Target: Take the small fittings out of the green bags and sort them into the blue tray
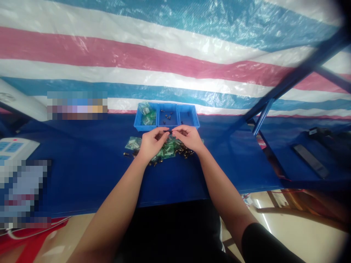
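Note:
My left hand (153, 141) and my right hand (189, 136) meet over a pile on the blue table, thumbs and fingertips pinched together. A small dark piece (170, 131) shows between them; it is too small to name. Under the hands lie green-tinted clear bags (168, 149) with small silvery parts inside. Loose dark and brass-coloured screw-like pieces (187, 152) are scattered around them. Just behind my hands stand three joined blue bins: the left bin (139, 123) holds similar bags, the middle bin (168, 122) several small dark pieces, the right bin (193, 118) very few.
A blue table (90, 160) spreads beneath everything, with striped plastic sheeting (164, 47) behind it. A blue metal frame bar (290, 82) slants up at the right. A white device (30, 144) and blurred-out items are at the left. A dark flat object (309, 160) lies far right.

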`<act>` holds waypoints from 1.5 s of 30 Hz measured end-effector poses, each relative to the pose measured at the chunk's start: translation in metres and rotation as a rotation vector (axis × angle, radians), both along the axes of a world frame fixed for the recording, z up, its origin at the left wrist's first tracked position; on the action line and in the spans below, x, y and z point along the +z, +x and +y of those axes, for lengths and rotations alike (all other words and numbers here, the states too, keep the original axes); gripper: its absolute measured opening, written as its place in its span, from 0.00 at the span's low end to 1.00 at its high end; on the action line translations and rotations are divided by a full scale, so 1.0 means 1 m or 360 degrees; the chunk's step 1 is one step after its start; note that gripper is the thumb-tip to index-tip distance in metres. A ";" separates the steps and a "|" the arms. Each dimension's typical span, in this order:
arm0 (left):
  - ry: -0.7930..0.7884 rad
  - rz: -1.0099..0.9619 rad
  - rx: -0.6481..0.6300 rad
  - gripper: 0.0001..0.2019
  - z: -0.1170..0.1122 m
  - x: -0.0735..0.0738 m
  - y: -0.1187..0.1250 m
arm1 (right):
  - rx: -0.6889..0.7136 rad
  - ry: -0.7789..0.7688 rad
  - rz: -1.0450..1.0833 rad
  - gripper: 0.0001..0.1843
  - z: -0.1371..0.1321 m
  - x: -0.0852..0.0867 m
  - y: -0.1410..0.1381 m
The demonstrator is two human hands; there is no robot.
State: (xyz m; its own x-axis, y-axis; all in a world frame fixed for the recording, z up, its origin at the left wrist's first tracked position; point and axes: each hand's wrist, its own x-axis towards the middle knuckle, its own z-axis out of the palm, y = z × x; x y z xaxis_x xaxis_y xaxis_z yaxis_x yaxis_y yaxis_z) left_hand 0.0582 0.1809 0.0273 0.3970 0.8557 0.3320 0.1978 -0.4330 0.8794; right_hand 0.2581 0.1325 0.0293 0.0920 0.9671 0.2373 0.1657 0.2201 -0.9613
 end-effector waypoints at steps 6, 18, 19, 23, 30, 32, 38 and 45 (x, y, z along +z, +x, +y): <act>-0.0002 -0.0002 -0.0001 0.18 -0.001 0.002 0.001 | -0.0018 0.0023 0.0002 0.17 0.001 0.000 0.000; -0.0003 -0.0016 -0.0007 0.19 0.000 -0.001 0.000 | 0.0005 0.0006 0.0115 0.17 0.000 0.001 -0.003; -0.0002 -0.0016 -0.0004 0.19 0.000 -0.001 0.000 | 0.0008 0.0009 0.0113 0.17 0.001 0.001 -0.003; 0.0007 -0.0010 0.0017 0.18 -0.001 0.001 0.000 | -0.0015 0.0024 0.0069 0.17 0.000 0.002 -0.003; 0.0004 -0.0007 -0.0006 0.18 -0.002 0.001 0.000 | -0.0062 0.0050 -0.0007 0.15 -0.001 0.002 -0.002; 0.0001 -0.0017 -0.0007 0.17 -0.001 0.001 0.000 | -0.0054 0.0060 -0.0020 0.15 0.000 0.001 -0.002; 0.0011 -0.0024 -0.0039 0.15 0.000 -0.002 0.000 | -0.0053 0.0086 -0.0031 0.15 -0.001 0.003 -0.002; 0.0064 -0.0001 -0.0052 0.15 0.002 0.000 0.000 | -0.0067 0.0065 -0.0036 0.15 -0.001 0.002 -0.004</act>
